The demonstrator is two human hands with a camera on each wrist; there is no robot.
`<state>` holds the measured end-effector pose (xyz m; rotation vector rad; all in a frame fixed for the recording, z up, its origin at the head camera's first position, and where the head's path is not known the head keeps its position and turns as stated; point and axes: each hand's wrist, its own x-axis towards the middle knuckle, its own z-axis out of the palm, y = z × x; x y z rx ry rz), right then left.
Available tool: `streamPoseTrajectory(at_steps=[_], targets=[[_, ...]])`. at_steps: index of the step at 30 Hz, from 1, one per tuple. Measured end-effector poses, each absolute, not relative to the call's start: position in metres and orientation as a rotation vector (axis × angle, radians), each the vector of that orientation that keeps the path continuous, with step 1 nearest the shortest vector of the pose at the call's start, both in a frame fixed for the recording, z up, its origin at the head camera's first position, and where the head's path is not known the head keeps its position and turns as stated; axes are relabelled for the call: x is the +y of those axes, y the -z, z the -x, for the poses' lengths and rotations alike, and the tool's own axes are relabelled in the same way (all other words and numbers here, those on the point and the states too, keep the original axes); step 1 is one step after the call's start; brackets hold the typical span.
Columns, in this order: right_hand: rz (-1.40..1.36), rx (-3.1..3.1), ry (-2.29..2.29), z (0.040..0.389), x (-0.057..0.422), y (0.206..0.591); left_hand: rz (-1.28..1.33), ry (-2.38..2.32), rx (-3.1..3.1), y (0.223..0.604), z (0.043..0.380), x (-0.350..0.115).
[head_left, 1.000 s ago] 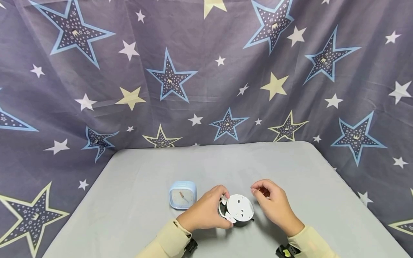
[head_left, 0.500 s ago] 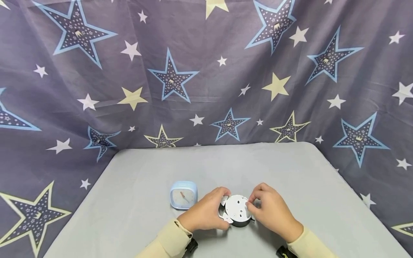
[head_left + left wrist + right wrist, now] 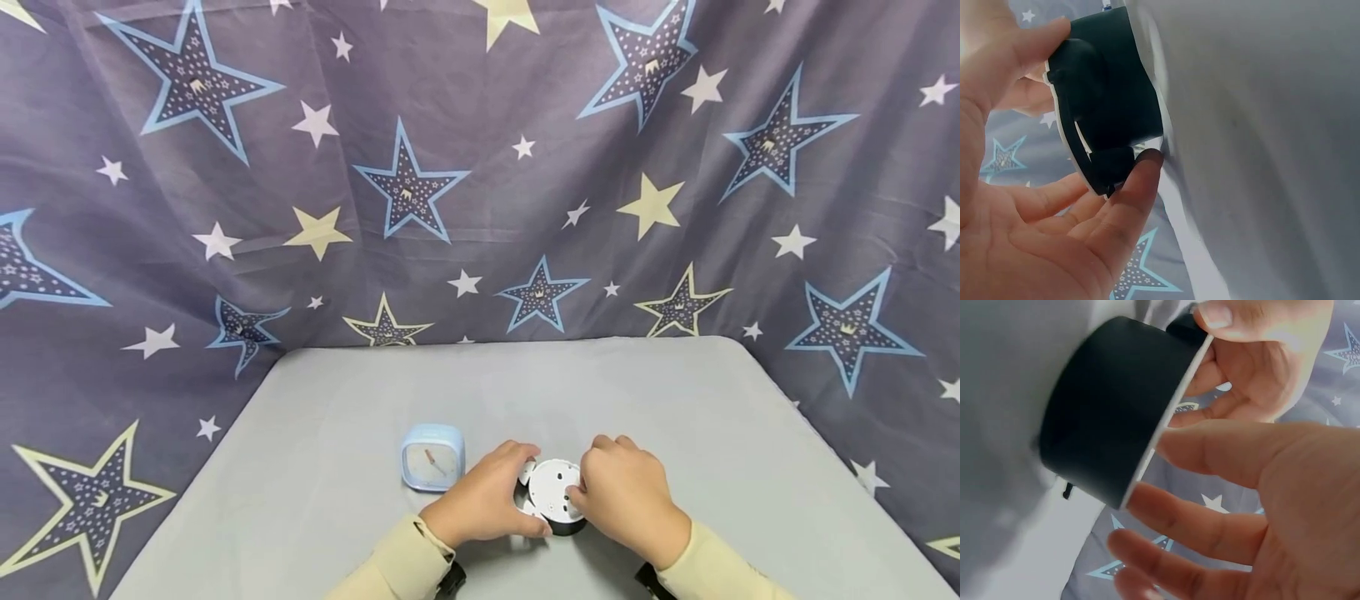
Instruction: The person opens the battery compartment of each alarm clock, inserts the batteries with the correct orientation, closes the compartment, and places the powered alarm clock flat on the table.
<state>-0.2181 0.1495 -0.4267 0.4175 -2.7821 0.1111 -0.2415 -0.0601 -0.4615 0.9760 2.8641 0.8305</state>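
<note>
A round black-and-white alarm clock lies on the table with its white plate up. Two small rounded parts stick out at its left side. My left hand holds it from that side, with fingers behind and thumb in front; in the left wrist view its dark side shows between thumb and fingers. My right hand is at the right part of the white plate, thumb and forefinger tips against it in the right wrist view. Whatever small part lies under those fingertips is hidden. A thin black peg sticks out from the dark body.
A light blue square alarm clock stands to the left of my left hand, close to it. Grey cloth covers the table. A purple-grey curtain with stars hangs behind and at both sides.
My right hand has come in from the right onto the white plate, and its wrist has turned over. My left hand keeps its hold on the clock. The head view has shifted slightly.
</note>
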Motion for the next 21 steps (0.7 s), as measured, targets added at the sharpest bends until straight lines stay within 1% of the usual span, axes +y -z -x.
streamPoseTrajectory(at_steps=[9, 21], targets=[[-0.378, -2.834, -0.083, 0.221, 0.142, 0.427, -0.94, -0.821, 2.892, 0.461, 0.24, -0.06], [-0.396, -2.775, 0.029, 0.217, 0.135, 0.441, -0.943, -0.821, 2.869, 0.46, 0.239, -0.059]])
